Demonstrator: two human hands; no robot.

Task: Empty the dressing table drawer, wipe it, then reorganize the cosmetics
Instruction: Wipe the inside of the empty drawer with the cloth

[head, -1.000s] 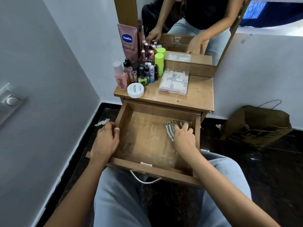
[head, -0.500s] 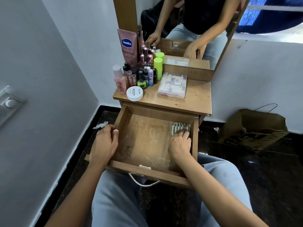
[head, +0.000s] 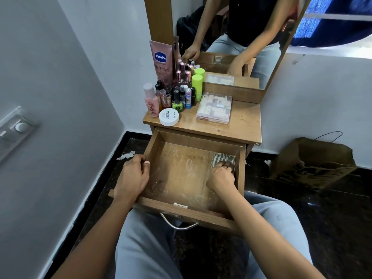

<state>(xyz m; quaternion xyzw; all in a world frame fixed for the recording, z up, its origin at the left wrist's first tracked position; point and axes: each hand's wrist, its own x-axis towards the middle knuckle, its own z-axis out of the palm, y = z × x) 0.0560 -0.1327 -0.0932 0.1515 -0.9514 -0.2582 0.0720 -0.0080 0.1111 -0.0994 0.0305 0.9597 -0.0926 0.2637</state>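
The wooden drawer (head: pixel 182 174) is pulled out over my lap, its dusty floor bare except for a striped cloth (head: pixel 222 158) in the back right corner. My right hand (head: pixel 221 176) presses the cloth down with curled fingers gripping it. My left hand (head: pixel 133 175) grips the drawer's left wall, thumb inside. On the tabletop (head: pixel 243 121) stand several cosmetics: a pink Vaseline tube (head: pixel 161 61), a pink bottle (head: pixel 151 100), green bottles (head: pixel 196 85), small nail polishes (head: pixel 177 99), a white round tin (head: pixel 168 117) and a clear plastic box (head: pixel 214 108).
A mirror (head: pixel 241 37) rises behind the table and reflects the person. Grey wall with a switch plate (head: pixel 17 127) is close on the left. A brown paper bag (head: pixel 314 162) sits on the dark floor at right. A scrap of white litter (head: pixel 126 155) lies left of the drawer.
My right hand has pushed the cloth from the drawer's middle right toward the back right corner. The left hand stays on the left wall.
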